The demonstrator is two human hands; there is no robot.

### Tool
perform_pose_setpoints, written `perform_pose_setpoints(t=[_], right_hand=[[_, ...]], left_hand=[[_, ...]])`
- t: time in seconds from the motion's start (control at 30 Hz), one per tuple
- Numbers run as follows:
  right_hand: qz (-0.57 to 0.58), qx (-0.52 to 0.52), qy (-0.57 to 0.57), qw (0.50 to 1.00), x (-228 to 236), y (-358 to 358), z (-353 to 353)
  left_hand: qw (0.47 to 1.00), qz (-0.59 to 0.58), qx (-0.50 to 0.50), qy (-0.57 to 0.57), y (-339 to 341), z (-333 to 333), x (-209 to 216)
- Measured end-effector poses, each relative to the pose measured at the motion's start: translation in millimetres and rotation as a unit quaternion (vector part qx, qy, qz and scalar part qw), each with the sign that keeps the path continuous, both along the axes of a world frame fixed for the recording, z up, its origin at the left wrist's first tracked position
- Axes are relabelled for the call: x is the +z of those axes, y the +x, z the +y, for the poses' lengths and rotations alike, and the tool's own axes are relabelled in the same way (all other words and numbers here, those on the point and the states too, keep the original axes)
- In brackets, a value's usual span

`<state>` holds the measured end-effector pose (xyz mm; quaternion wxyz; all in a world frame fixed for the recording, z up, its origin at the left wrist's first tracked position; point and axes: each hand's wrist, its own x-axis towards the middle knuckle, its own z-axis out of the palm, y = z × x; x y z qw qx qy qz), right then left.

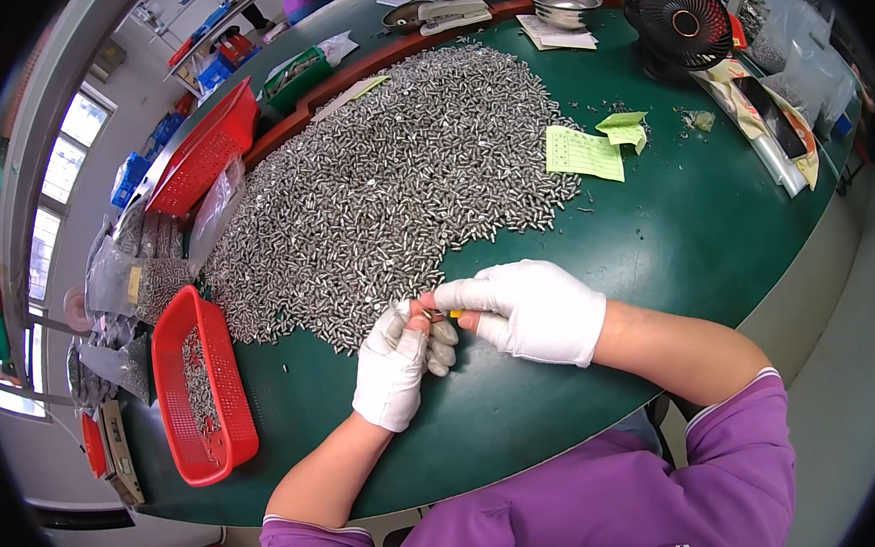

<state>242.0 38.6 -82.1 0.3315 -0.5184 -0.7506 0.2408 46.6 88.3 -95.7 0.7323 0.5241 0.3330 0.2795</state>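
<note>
White gloves with bare fingertips cover both of my hands, which meet at the near edge of a big heap of small silvery metal pins [384, 170]. My left hand [397, 356] is closed, pinching a small metal pin [434, 316] between thumb and finger. From the right, my right hand [530, 309] reaches in with its fingers pinched round a small yellow-ended piece [455, 315]. That piece sits right beside the pin; its kind and whether the two touch cannot be made out.
A red plastic basket [167, 357] with some pins stands left of my hands; stacked red baskets [204, 154] lie farther back. Yellow-green paper slips [585, 153] rest right of the heap. A black fan [678, 28], metal bowl [562, 4] and phone [771, 117] are at the back.
</note>
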Motion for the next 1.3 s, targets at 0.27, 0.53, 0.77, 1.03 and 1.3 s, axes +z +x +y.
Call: perform_pose_setpoints(t=[0.27,0.53,0.77,1.03,1.3], right_hand=[[-0.034,0.006,-0.001,0.999,2.6,1.6,0.2],[-0.055,0.011,0.002,0.998,4.3,2.6,0.0],[-0.051,0.013,-0.005,0.999,5.7,2.8,-0.2],[-0.061,0.015,-0.011,0.998,9.6,4.1,-0.9],[-0.069,0.019,0.0,0.997,8.3,5.5,-1.6]], left_hand=[[0.999,0.022,-0.003,0.035,0.6,-0.8,-0.2],[0.997,0.04,-0.016,0.058,-0.7,-0.1,1.0],[0.996,0.053,-0.012,0.066,-0.3,0.0,1.4],[0.996,0.058,0.003,0.072,1.2,-2.1,1.7],[0.992,0.075,-0.006,0.101,0.2,-1.6,-0.3]])
